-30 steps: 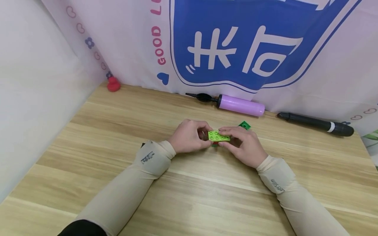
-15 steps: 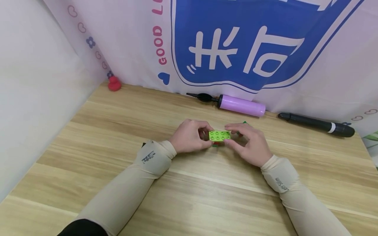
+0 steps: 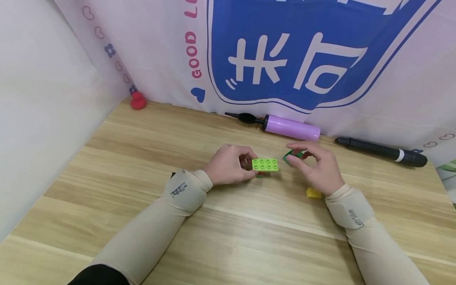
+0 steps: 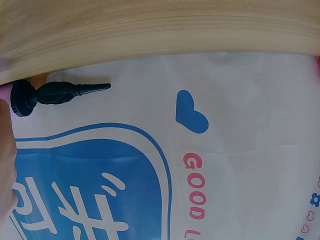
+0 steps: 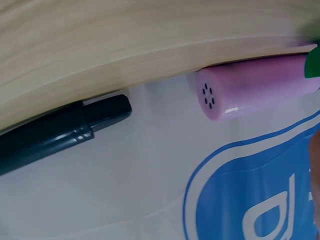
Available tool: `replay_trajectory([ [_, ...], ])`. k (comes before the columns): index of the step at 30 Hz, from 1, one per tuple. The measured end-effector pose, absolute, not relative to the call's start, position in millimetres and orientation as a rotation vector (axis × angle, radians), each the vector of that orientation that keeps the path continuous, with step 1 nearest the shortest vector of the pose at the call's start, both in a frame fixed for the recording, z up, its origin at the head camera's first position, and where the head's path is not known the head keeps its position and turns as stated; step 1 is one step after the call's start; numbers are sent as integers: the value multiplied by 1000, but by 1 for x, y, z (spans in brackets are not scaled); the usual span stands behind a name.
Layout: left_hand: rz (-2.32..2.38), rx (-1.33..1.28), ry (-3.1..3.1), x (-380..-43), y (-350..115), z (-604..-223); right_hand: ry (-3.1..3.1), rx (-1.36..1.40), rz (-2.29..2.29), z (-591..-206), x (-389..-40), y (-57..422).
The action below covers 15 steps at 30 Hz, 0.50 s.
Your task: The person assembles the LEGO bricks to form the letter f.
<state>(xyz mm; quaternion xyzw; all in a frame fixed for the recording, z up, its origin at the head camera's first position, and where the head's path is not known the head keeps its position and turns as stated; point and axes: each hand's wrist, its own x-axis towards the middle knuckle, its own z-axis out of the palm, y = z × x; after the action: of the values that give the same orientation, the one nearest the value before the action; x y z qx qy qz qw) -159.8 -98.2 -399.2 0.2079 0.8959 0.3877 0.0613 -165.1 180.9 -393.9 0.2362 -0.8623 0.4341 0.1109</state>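
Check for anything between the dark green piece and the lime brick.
Nothing visible stands between the dark green piece and the lime brick; only tabletop shows in the gap. The yellow brick lies aside, by the right hand.

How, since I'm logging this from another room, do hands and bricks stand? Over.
Left hand grips lime-green brick, red piece beneath. Right hand pinches dark green brick, apart from it. Yellow brick near right hand; nothing visible between the held bricks.

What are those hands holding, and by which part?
Left hand grips the lime-topped stack at its left end; right hand pinches dark green block, exact spot unclear.
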Motion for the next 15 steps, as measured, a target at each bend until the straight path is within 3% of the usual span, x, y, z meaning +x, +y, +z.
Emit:
replay_trajectory([
  [15, 1191, 621, 2708, -160, -98, -400, -2587, 708, 1341, -370, -170, 207],
])
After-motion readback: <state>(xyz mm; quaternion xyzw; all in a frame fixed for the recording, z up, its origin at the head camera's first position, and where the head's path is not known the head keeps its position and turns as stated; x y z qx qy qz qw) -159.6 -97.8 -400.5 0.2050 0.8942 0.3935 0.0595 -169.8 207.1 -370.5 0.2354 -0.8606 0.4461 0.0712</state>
